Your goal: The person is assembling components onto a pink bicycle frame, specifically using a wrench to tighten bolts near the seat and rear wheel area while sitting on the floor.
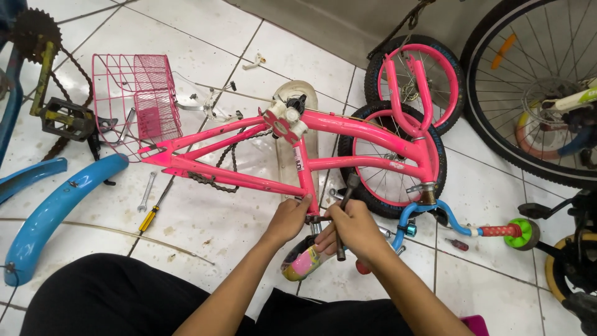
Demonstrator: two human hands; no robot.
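I look down on a pink child's bicycle frame (249, 155) lying upside down on a white tiled floor (205, 230). My left hand (288, 219) is clenched around the frame's upright tube just above the seat clamp, fingers wrapped on the pink metal. My right hand (356, 229) is closed around a dark metal wrench (345, 214) (a long socket-type tool with a cross handle), whose end meets the clamp beside my left hand. Just below both hands, the multicoloured saddle (303, 260) rests on the floor, partly hidden by my wrists.

To the left of the frame, a pink wire basket (134, 102) lies tipped on its side, touching the frame's rear fork; through the mesh I can see nothing inside it. A loose chain (214, 180) hangs along the frame's lower tube. A small spanner (147, 191) and a yellow-handled screwdriver (149, 218) lie on the tiles near the rear fork. A curved blue mudguard (56, 211) lies at far left, near a pedal and crank (62, 118).

To the right, a small wheel with a pink rim (388, 168) sits behind the frame's head tube, with blue handlebars (448, 218) ending in a red grip and green cap (521, 231). A large spoked wheel (535, 87) stands at upper right.
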